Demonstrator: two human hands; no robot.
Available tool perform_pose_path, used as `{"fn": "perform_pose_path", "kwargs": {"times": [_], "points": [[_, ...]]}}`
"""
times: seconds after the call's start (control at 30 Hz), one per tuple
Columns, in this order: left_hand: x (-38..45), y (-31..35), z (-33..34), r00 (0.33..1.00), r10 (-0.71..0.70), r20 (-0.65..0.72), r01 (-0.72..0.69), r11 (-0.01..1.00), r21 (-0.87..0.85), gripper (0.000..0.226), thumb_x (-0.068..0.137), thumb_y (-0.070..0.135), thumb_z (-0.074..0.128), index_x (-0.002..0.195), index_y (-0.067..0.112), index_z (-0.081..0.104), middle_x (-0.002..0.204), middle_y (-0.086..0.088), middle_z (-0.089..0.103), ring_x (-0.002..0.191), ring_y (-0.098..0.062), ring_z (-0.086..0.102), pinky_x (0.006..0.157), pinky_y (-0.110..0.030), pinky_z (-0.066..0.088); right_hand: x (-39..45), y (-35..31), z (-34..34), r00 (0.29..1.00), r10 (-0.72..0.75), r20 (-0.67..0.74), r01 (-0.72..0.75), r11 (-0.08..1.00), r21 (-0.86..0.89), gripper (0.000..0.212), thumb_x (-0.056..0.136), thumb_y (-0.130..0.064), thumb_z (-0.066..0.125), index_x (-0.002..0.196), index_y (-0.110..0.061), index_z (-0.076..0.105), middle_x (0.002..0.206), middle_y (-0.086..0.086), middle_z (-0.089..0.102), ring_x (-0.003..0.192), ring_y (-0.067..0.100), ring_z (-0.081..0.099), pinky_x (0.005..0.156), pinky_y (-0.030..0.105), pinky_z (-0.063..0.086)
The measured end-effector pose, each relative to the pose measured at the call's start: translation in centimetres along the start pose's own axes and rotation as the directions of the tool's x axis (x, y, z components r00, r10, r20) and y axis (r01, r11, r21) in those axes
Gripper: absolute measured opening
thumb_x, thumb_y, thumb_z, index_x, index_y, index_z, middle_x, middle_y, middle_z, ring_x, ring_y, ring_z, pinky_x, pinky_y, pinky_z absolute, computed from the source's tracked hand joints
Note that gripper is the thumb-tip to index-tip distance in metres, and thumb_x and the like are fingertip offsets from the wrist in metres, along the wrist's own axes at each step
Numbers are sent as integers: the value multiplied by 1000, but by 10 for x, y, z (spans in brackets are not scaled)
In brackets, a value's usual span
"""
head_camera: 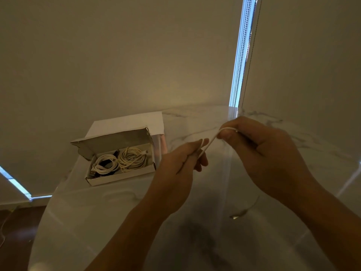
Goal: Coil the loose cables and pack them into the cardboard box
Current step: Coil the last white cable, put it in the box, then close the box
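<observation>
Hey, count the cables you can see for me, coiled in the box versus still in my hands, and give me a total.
Coiled in the box: 2, a left coil and a right coil
Held between left hand and right hand: 1 white cable
Total: 3 cables

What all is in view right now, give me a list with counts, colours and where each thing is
cardboard box: one, white, open, on the table's left part
coiled cables: two white coils inside the box, with something dark beside the left one
loose cable: one, white, stretched between both hands
table: one, white marble, glossy
window blinds: pale, behind the table
left hand: grips the cable
right hand: pinches the cable's end
</observation>
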State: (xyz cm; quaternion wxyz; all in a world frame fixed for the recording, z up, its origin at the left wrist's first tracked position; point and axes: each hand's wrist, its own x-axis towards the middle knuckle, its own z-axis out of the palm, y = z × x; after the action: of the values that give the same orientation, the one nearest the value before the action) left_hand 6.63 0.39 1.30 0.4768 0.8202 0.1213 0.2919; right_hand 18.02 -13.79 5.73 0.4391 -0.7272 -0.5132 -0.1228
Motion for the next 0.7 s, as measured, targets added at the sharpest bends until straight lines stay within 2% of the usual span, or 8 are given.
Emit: {"fn": "perform_pose_path", "kwargs": {"times": [0.07,0.17,0.27,0.4,0.5,0.6,0.7], "points": [[0,0,1,1000,-6,15,6,1000,-13,34,105,7,35,119,3,66,82,-3,63,73,-6,57,70,-14,48,2,4,1,999,34,-43,-34,999,0,29,93,-47,48,101,-29,69,78,-9,68,74,6,59,66,7,42],[-1,-2,1,1000,-3,23,4,1000,-31,37,106,7,34,116,17,67,75,-1,62,67,-5,54,66,-16,46,4,8,3,994,87,-71,-86,996,13,22,94,-41,53,101,-28,70,82,-14,68,80,-4,59,69,0,38],[1,-3,2,999,-28,40,32,996,-89,38,106,5,33,113,14,68,69,4,56,62,-1,50,61,-13,42,5,15,5,985,152,-86,-149,988,46,19,93,-41,56,100,-31,71,83,-20,67,79,-16,57,68,-4,36],[2,-3,5,994,-76,83,88,984,-156,41,106,7,31,102,18,71,66,4,53,59,0,47,60,-13,39,7,23,8,975,212,-72,-208,977,49,17,93,-42,57,99,-33,71,90,-17,70,86,-13,59,69,-6,34],[3,-4,6,991,-108,80,125,960,-250,42,105,6,31,99,12,72,63,4,51,59,-6,45,58,-15,38,9,31,10,965,261,-36,-259,965,48,17,94,-41,58,98,-31,72,91,-16,70,85,-9,59,66,-3,35],[5,-5,6,995,-81,57,97,919,-383,39,95,14,33,103,1,70,60,3,48,58,-9,42,57,-17,37,10,41,12,955,297,7,-297,953,65,17,94,-41,59,95,-32,74,92,-17,72,88,-7,62,68,1,37],[7,-6,6,989,-131,71,149,844,-515,37,94,11,35,103,-5,67,59,3,46,55,-8,40,54,-17,37,9,47,18,947,315,65,-319,946,54,20,95,-43,57,90,-34,74,91,-18,73,89,-5,63,73,13,42]]}}
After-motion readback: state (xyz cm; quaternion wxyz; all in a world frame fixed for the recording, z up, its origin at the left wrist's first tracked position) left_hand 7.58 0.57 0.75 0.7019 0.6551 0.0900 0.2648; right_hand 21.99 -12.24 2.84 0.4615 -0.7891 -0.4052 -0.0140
